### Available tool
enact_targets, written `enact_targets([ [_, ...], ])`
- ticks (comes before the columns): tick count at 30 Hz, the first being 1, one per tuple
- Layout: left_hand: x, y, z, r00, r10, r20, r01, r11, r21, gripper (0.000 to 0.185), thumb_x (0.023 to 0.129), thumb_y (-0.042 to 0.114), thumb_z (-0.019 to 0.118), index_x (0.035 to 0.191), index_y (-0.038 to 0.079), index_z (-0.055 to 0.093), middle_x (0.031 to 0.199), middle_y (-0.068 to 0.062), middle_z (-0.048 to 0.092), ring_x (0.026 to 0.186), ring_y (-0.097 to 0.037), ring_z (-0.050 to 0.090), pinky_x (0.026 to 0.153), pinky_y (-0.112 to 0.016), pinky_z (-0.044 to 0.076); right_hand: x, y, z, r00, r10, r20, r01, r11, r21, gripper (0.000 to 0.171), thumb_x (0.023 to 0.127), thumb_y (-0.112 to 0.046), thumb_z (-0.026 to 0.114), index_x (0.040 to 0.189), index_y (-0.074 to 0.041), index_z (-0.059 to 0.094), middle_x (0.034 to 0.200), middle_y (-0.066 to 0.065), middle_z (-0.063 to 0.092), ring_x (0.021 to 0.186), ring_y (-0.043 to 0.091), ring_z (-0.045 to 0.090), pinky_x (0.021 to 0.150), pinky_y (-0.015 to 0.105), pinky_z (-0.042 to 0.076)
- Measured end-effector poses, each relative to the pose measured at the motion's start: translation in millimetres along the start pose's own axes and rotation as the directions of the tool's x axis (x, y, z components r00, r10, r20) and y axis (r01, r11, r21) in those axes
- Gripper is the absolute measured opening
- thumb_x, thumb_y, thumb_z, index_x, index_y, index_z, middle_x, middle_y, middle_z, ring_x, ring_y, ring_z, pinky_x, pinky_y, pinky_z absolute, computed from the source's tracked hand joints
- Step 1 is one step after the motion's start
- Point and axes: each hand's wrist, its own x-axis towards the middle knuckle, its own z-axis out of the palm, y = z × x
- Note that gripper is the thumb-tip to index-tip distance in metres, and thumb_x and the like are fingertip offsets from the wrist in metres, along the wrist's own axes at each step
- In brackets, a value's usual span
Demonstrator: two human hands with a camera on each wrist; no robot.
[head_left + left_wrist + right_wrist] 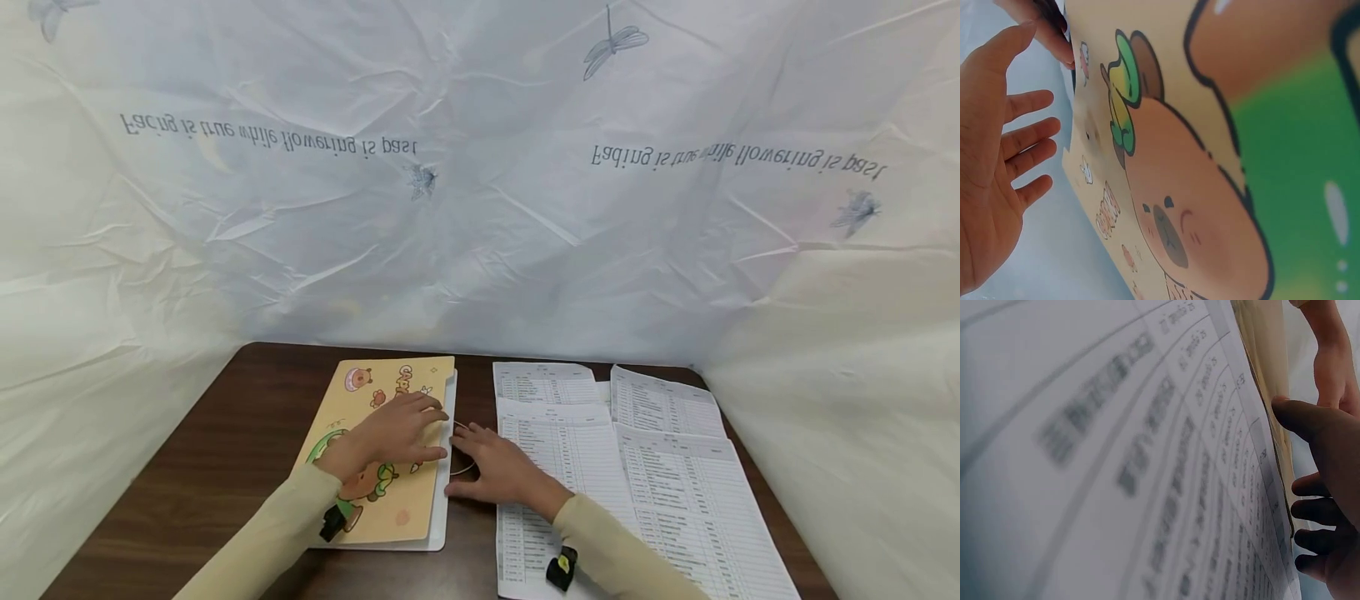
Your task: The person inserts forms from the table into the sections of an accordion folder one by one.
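Head view shows left hand (396,429) over yellow folder (397,496), right hand (498,468) beside it, both with fingers loosely extended.

The folder cover (382,479) looks smooth and card-like, the printed sheets (637,475) matt paper, the worktop (195,467) wood-grained with faint sheen, the curtain (480,225) crinkled, glossy plastic.

Cream long sleeves (258,533), black wrist cameras (561,570), yellow mark (564,563)
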Motion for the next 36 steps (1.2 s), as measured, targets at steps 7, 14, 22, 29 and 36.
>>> enact_targets([
  [7,4.4,1.5,2.8,1.0,0.003,0.029,-0.003,1.0,0.018,0.058,0.095,0.058,0.06,0.132,0.013,0.066,0.134,-0.007,0.062,0.134,-0.028,0.052,0.115,-0.047,0.036,2,-2,4,1.0,-0.003,0.03,0.004,1.0,-0.03,0.085,0.09,-0.074,0.057,0.15,-0.013,0.052,0.155,0.008,0.048,0.146,0.036,0.04,0.111,0.051,0.041],
  [14,8.6,4.2,4.5,0.998,0.057,0.028,-0.059,0.996,0.07,0.053,0.095,0.056,0.063,0.123,0.012,0.072,0.127,-0.006,0.066,0.126,-0.027,0.057,0.111,-0.044,0.04,3,-3,4,0.999,0.003,0.047,-0.002,0.999,-0.034,0.084,0.09,-0.073,0.058,0.15,-0.014,0.052,0.155,0.007,0.049,0.146,0.036,0.039,0.112,0.05,0.04],
  [22,11.1,4.8,11.3,0.994,0.108,0.01,-0.108,0.988,0.113,0.048,0.093,0.056,0.066,0.113,0.013,0.076,0.122,-0.003,0.068,0.114,-0.021,0.06,0.105,-0.039,0.045,3,-4,6,0.999,0.0,0.049,0.002,0.999,-0.048,0.084,0.089,-0.073,0.059,0.149,-0.013,0.053,0.154,0.006,0.05,0.146,0.036,0.039,0.112,0.048,0.04],
  [29,13.4,2.0,12.4,0.992,0.125,-0.021,-0.119,0.979,0.168,0.047,0.096,0.057,0.061,0.109,0.015,0.077,0.118,-0.001,0.071,0.111,-0.02,0.06,0.103,-0.038,0.045,4,-6,6,0.999,-0.002,0.046,0.004,0.999,-0.043,0.082,0.09,-0.071,0.061,0.147,-0.013,0.056,0.153,0.008,0.05,0.146,0.036,0.04,0.112,0.048,0.041],
  [36,14.8,-1.9,6.3,0.975,0.147,-0.164,-0.11,0.969,0.22,0.044,0.094,0.059,0.062,0.098,0.017,0.075,0.11,-0.001,0.071,0.105,-0.021,0.061,0.101,-0.037,0.046,4,-6,5,0.998,0.022,0.056,-0.02,0.999,-0.042,0.082,0.089,-0.071,0.062,0.148,-0.015,0.055,0.153,0.009,0.05,0.146,0.036,0.04,0.112,0.049,0.04],
])
